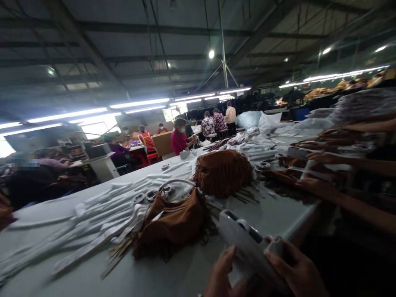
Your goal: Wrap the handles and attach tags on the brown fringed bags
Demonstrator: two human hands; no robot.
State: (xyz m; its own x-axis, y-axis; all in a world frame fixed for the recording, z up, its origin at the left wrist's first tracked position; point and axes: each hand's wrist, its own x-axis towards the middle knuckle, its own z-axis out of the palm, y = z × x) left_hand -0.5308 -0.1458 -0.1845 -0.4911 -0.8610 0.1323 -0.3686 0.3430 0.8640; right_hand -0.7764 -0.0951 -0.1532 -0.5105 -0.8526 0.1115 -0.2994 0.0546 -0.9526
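Tube lights glow under a dark roof, and several people sit or stand well beyond the smooth brown handbag, which lies on a pale worktable. Just behind that handbag is a fringed brown bag; left of the handbag spread long white strips, with small rolls near its back edge and flat tan strips beside its left end. Nearer the camera and to the handbag's right is a pale plastic device. The right hand is closed around the device's grey knob; the left hand is at the device's near side, thumb up, but I cannot tell whether it grips. Farther right of the handbag, another person's forearms reach over brown pieces.
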